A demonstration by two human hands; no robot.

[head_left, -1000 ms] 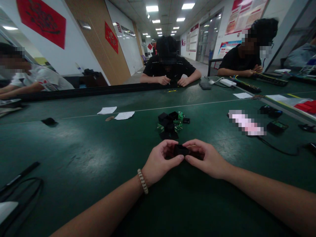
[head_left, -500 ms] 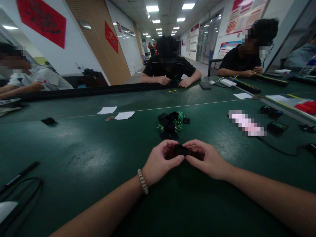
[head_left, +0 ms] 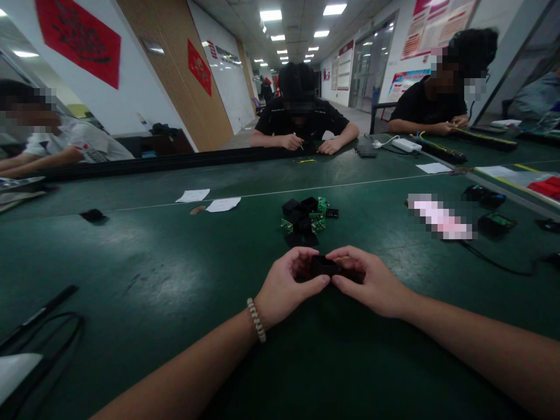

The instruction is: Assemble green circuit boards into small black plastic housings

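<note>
Between my two hands is a small black plastic box (head_left: 324, 266), its open side facing up. My left hand (head_left: 289, 284), with a beaded bracelet (head_left: 256, 319) at the wrist, grips the box's left end between thumb and fingers. On the right end, my right hand (head_left: 370, 282) holds it the same way. The inside of the box is too dark to make out. Just beyond my fingers lies a pile of black plastic housings (head_left: 301, 220) mixed with green circuit boards (head_left: 318, 220).
Paper slips (head_left: 223, 205) lie on the green table (head_left: 144, 291). A blurred-out lit device (head_left: 441, 217) with a cable is at right, near black parts (head_left: 496, 224). A black pen-like tool (head_left: 50, 306) and cable are at left. Co-workers sit across the table and at both sides.
The whole view has shifted slightly to the right. Both hands keep their hold on the black box, with no clear change of grip.
</note>
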